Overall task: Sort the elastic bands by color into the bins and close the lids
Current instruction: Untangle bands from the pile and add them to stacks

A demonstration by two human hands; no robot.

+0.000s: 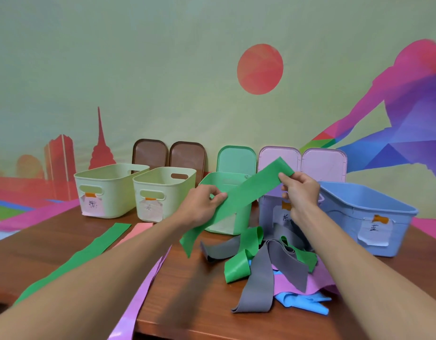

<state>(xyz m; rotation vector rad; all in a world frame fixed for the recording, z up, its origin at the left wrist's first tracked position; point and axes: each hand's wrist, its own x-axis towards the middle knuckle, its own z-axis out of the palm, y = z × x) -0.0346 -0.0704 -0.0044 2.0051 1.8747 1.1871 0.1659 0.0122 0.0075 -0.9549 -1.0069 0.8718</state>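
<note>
I hold a green elastic band (246,192) stretched in the air in front of the green bin (226,182). My left hand (202,204) pinches its lower part and my right hand (300,190) pinches its upper end. Below on the table lies a tangled pile of bands: grey (258,278), green (239,266), purple (315,280) and blue (298,303). The bins stand in a row: two cream bins (108,190) (163,195), the green bin, a purple bin (268,207) and a blue bin (366,217), all open.
Flat on the wooden table (199,303) at the left lie a long green band (89,251), a pink band (136,233) and a purple band (143,290). Lids lean on the wall: two brown (150,153), one green (236,159), two pink (322,163).
</note>
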